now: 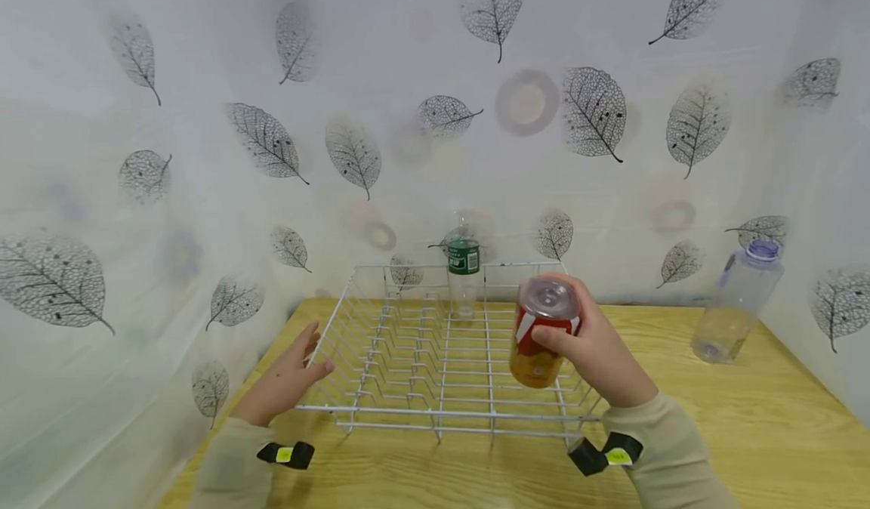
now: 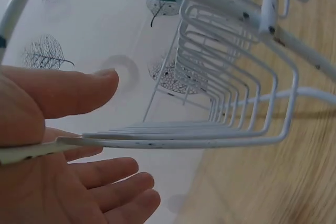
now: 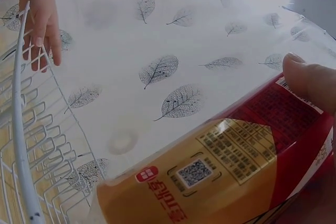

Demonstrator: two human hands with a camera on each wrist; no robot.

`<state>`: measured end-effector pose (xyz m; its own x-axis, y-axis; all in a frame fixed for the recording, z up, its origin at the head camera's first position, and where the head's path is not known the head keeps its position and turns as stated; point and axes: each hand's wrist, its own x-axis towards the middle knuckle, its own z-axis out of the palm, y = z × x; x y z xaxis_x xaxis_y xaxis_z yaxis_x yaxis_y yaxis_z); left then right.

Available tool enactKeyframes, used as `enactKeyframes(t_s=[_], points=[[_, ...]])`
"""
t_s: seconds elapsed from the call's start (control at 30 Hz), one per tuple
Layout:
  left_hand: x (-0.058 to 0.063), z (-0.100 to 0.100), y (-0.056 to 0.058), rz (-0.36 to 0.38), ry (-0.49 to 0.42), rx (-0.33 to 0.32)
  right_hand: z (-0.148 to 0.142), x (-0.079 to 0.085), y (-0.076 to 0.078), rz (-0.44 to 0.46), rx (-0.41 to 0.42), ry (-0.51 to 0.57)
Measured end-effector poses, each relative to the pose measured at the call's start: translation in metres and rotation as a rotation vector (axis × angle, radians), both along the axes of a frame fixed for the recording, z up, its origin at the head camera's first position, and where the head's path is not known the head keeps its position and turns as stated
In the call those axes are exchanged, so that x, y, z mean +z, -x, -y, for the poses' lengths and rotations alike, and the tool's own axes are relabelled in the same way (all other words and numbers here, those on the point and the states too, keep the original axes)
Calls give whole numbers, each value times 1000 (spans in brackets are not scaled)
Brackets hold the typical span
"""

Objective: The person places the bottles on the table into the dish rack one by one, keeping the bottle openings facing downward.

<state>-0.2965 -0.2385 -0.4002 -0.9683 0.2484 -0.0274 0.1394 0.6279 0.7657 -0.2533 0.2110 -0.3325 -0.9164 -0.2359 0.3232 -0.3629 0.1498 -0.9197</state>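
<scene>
My right hand grips a red and gold drink can, thumb across its near side, over the right part of a white wire dish rack. The can is slightly tilted, with its clear round end toward the head camera. In the right wrist view, the can shows a QR code and printed text. Beside the rack's left side is my left hand, fingers extended. The left wrist view has a rack wire passing between the thumb and fingers of this hand.
A clear plastic bottle with a green label stands upright at the rack's back. At the table's right stands a clear bottle with a purple neck. A leaf-print curtain encloses the wooden table.
</scene>
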Motion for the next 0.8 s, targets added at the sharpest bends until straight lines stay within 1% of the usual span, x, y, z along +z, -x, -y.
enactKeyframes(t_s=[0.07, 0.17, 0.3, 0.43, 0.5, 0.57, 0.73, 0.8], points=[[-3, 2, 2, 62, -78, 2, -1, 0, -1, 3, -1, 3], [-8, 3, 5, 107, -178, -7, -1, -1, -1, 4, 3, 14], [-14, 3, 8, 113, -280, -27, -1, -1, -1, -5, 23, 30], [-17, 2, 9, 117, -363, -40, 2, 1, -2, -2, 19, 40], [-18, 1, 10, 121, -394, -41, 3, 2, -3, 2, 6, 39], [-18, 1, 10, 122, -436, -56, 5, 2, -4, 3, -11, 32], [-20, 4, 11, 147, -529, -126, 10, 1, -3, 12, -71, 29], [-21, 5, 11, 156, -531, -126, 11, 0, -2, 22, -95, 52]])
